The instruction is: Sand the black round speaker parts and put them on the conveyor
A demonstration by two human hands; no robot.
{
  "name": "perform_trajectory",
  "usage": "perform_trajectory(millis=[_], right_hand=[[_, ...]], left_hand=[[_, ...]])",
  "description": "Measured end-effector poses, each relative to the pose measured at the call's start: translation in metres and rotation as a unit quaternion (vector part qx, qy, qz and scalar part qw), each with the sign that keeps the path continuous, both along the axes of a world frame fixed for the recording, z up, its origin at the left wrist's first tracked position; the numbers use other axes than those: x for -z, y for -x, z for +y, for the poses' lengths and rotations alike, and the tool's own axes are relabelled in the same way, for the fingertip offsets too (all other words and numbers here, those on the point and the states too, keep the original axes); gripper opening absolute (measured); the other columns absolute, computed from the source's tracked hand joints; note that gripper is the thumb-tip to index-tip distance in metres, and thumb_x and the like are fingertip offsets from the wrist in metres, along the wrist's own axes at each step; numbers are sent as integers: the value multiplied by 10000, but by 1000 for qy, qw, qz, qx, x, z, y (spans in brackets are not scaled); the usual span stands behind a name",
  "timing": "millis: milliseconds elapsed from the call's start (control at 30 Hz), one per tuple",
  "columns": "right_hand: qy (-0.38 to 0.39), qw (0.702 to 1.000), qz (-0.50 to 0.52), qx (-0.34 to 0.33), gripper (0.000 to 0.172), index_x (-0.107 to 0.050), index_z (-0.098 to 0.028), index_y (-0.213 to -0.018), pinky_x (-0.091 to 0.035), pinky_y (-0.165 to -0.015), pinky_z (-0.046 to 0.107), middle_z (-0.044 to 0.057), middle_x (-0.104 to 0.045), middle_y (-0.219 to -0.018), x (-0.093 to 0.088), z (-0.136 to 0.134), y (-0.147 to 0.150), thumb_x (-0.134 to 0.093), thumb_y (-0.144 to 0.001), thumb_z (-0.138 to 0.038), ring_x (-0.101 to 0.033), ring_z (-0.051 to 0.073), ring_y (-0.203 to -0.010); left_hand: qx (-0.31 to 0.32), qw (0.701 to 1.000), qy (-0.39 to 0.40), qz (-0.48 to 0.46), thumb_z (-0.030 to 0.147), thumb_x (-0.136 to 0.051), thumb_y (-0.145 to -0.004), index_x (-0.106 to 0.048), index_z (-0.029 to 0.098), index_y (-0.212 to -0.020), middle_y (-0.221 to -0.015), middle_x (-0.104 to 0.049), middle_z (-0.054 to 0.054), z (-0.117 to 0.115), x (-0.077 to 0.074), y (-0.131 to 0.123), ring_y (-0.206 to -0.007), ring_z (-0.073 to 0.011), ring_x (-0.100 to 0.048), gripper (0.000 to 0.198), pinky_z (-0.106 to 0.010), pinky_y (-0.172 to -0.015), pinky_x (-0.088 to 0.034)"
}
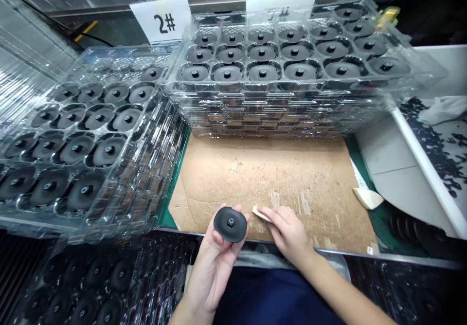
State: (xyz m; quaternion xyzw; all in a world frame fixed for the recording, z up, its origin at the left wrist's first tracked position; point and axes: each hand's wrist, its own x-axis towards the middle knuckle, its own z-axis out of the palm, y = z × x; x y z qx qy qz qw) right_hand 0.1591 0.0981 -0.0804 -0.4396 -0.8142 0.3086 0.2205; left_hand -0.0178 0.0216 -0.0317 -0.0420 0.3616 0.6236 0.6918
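A workbench is covered by a worn cardboard sheet (262,179), with stacks of clear plastic trays (288,113) on its far side and more clear plastic trays (91,218) to the left. Each visible tray pocket holds a round black disc with a central stud. At the near edge, the person's left hand (211,261) lies palm up, its fingers cradling one oval black disc (230,224). Just beside the disc, the right hand (288,232), fingers held together, pinches a small beige pad (261,214).
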Motion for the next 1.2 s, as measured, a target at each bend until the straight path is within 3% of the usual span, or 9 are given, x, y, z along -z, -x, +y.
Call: perform_trajectory(millis=[200,333,433,567,700,867,1000,1100,1200], right_hand=[[-18,996,91,10,325,-495,-221,-1199,-481,-732,335,53,-626,-1025,-79,-7,24,-442,-880,-188,-578,183,-863],[-48,978,182,-89,387,-476,-166,-1201,-468,-766,314,57,-646,-1001,-113,-35,36,-430,-826,-83,-581,165,-846],[-49,979,157,-121,350,-506,-155,-1155,-465,-685,301,54,-658,-957,-120,-39,39,-426,-825,-70,-575,156,-758],[-124,972,183,-76,324,-510,-108,-1160,-459,-694,348,77,-648,-837,-122,-40,43,-406,-854,-108,-561,180,-733],[-125,961,231,-86,303,-543,-92,-1103,-471,-661,308,93,-657,-879,-121,-52,41,-420,-828,-64,-569,164,-730],[-133,970,196,-58,314,-519,-53,-1139,-464,-699,353,115,-651,-924,-132,-45,41,-424,-842,-87,-561,185,-740],[-97,973,179,-113,269,-560,-73,-1082,-466,-763,294,92,-655,-898,-138,-50,17,-422,-852,-64,-582,161,-804],[-62,990,106,-68,301,-562,-103,-1110,-446,-702,278,67,-645,-902,-141,-54,-3,-438,-841,-48,-568,144,-753],[-141,984,101,-26,272,-593,-105,-1095,-381,-612,300,46,-618,-745,-144,-44,-5,-462,-858,-88,-504,150,-647]], left_hand=[[18,997,-24,68,328,-679,-725,-557,222,-1177,-1218,-606,-85,-5,-15,-7,-1148,-251,-535,480,-326,-990,-417],[73,993,-20,89,335,-749,-643,-575,228,-1152,-1193,-619,-84,-9,-26,-10,-1106,-246,-564,548,-270,-902,-474],[61,992,-14,109,313,-756,-641,-601,258,-1111,-1129,-651,-42,-11,-33,-13,-1048,-227,-597,498,-254,-854,-496],[72,990,-25,119,257,-758,-650,-654,245,-1016,-916,-705,0,-14,-45,-14,-951,-173,-633,381,-234,-884,-476],[82,990,-30,112,256,-795,-591,-626,277,-1076,-1102,-667,-24,-18,-49,-10,-999,-215,-621,514,-267,-873,-492],[94,989,-41,105,274,-787,-603,-637,267,-1061,-987,-694,-11,-18,-51,-15,-924,-185,-639,482,-300,-924,-459],[106,990,-33,89,322,-808,-543,-640,272,-1066,-1079,-682,-20,-17,-60,-16,-976,-223,-633,552,-278,-860,-500],[119,991,-19,62,314,-821,-507,-656,261,-1041,-1093,-683,-25,-16,-65,-18,-998,-209,-628,562,-233,-849,-496],[142,989,-19,40,299,-797,-570,-650,296,-1052,-1108,-673,-2,-18,-64,-22,-1036,-193,-608,504,-255,-905,-468]])
